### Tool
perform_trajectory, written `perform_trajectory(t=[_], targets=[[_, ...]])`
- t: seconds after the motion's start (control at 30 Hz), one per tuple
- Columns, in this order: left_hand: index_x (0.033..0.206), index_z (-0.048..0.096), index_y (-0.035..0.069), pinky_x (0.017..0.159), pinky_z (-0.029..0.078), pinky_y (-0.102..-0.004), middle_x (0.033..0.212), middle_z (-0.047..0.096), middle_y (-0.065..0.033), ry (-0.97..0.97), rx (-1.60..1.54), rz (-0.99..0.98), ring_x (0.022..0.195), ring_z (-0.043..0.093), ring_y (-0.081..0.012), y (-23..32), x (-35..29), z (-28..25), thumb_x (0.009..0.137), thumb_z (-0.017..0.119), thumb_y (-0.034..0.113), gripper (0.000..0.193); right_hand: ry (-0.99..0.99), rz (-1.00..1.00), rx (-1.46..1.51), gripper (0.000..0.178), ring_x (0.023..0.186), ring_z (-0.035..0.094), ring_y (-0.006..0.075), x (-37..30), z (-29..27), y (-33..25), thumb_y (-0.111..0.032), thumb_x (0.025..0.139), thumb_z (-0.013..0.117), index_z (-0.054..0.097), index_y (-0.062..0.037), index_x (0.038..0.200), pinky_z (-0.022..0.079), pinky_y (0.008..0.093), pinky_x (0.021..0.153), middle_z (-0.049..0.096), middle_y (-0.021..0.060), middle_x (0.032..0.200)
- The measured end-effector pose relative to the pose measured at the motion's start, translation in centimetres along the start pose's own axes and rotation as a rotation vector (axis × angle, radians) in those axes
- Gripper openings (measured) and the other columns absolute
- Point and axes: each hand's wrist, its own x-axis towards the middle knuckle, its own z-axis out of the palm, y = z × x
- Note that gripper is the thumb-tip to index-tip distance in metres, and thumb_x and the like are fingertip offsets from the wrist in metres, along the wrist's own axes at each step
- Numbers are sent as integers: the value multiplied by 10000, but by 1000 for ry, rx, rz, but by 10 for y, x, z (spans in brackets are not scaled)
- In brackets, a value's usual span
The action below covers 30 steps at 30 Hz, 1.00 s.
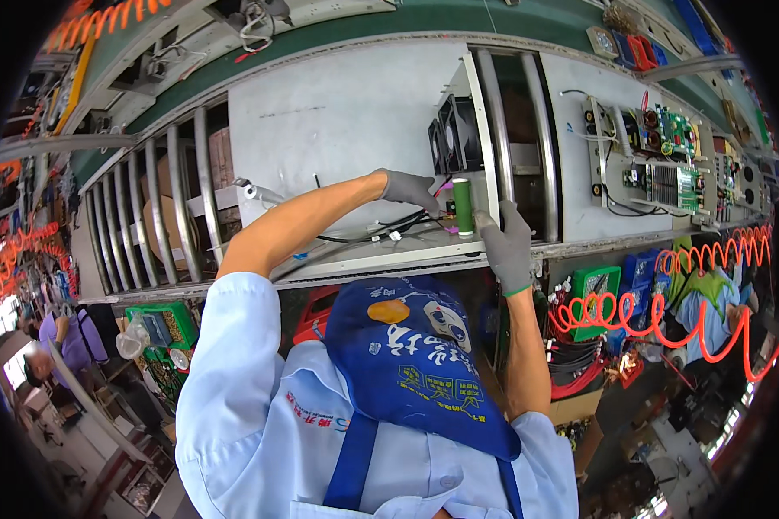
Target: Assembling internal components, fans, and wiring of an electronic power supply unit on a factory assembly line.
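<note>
A white metal chassis point(407, 257) lies on the line in front of me, with two black fans point(459, 134) at its right side panel. A green cylinder point(464, 208) stands upright inside the near right corner. My left hand point(409, 189), in a grey glove, reaches in left of the cylinder. Its fingers are drawn together at a thin red and black wire point(444, 185); what they pinch is hidden. Around the chassis's near right corner my gloved right hand point(507, 246) is closed, thumb toward the cylinder. Black cables with white connectors point(395, 235) lie beneath my left forearm.
Metal rollers point(176, 203) run to the left, and more rollers point(535, 143) lie right of the chassis. Farther right, a unit with green circuit boards point(677, 130) sits on a pale plate. Coiled orange air hoses point(632, 316) hang at the right. Green bins point(595, 298) stand below the line.
</note>
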Motion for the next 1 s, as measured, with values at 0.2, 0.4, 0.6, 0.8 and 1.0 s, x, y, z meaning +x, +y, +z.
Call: perform_trajectory(t=[0.2, 0.4, 0.6, 0.8, 1.0], targets=[[1312, 567, -19, 977, 440, -325, 1273, 603, -94, -267, -314, 91, 1157, 527, -153, 16, -6, 8, 884, 700, 394, 610, 31, 83, 121, 313, 714, 605, 244, -6, 3, -1, -265, 834, 684, 625, 18, 953, 476, 383, 689, 638, 177, 787], [1030, 667, -47, 767, 531, -332, 942, 673, -105, -609, -231, 84, 867, 658, -189, -25, -10, -13, 892, 701, 295, 371, 78, 50, 128, 312, 731, 590, 196, -6, 8, -2, -234, 835, 668, 614, 39, 977, 481, 350, 707, 663, 151, 819], [1284, 625, 76, 1070, 423, -439, 1253, 639, -185, 242, 1409, 122, 1113, 634, -298, -12, -38, -114, 801, 703, 296, 536, 28, 71, 71, 349, 829, 624, 217, -6, 4, 3, -222, 854, 658, 625, 61, 1056, 482, 347, 856, 695, 152, 898], [1444, 421, 108, 1163, 318, -409, 1548, 372, -138, 1144, 1590, 281, 1446, 344, -274, 29, -97, -125, 895, 614, 234, 595, -8, 150, 135, 310, 851, 508, 139, -10, 5, -6, -232, 872, 604, 609, 23, 1046, 436, 298, 781, 577, 58, 905], [1329, 520, 59, 951, 511, -416, 1372, 553, -156, 600, 1038, 276, 1217, 577, -303, -1, -147, -59, 865, 673, 276, 535, 7, 95, 199, 303, 882, 500, 131, -11, 10, -3, -222, 895, 603, 610, 32, 1061, 423, 293, 807, 569, 57, 950]])
